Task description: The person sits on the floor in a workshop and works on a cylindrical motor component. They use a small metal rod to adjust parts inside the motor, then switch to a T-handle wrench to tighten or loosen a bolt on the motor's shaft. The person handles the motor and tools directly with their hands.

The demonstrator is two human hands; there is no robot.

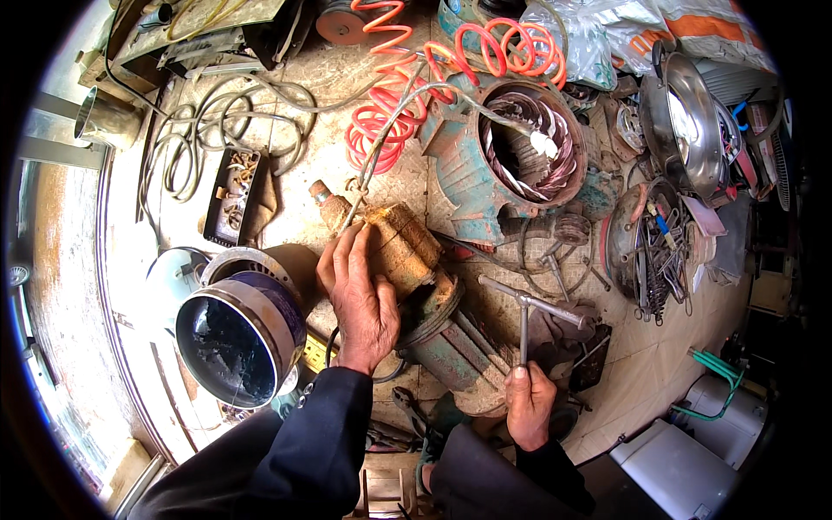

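In front of me on the floor lies a green motor point(459, 351) with worn paint and a finned body. Its far end joins a rusty, block-shaped pump housing point(403, 247) with a short threaded stub point(321, 191). My left hand point(360, 299) rests over the near left side of the rusty housing, fingers curved on it and thumb along its edge. Closed round the stem of a metal T-handle wrench point(537, 303) is my right hand point(529, 407). The wrench stands with its crossbar up, above the motor's near end; its lower tip is hidden by the hand.
A larger green motor casing with exposed windings point(537, 143) stands beyond. Coiled orange hose point(390, 121) and grey cable point(208, 121) cover the back. At left are a pot with dark contents point(230, 347) and a black tray point(234, 195); at right, a tool-filled bowl point(624, 234).
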